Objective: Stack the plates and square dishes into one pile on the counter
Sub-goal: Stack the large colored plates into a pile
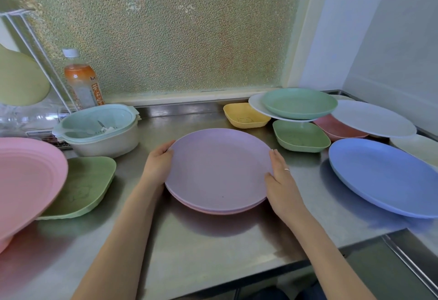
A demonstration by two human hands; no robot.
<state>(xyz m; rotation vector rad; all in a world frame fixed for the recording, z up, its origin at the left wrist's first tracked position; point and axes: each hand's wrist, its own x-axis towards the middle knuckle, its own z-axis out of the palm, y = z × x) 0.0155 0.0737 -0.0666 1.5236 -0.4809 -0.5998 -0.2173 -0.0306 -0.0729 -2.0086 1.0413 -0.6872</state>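
Your left hand point(158, 162) and right hand point(282, 181) each curl around opposite rims of the lilac plate point(218, 169), a round, matte, shallow dish resting on a pink plate point(213, 210) of like size at the middle of the steel counter point(213, 247). To the right lie a blue plate point(384, 176), a green square dish point(301, 136) and a yellow square dish point(245, 115); a green plate point(299, 103) sits on a white plate point(257, 105). Behind the counter stands a frosted window point(166, 34); the wall at right is pale.
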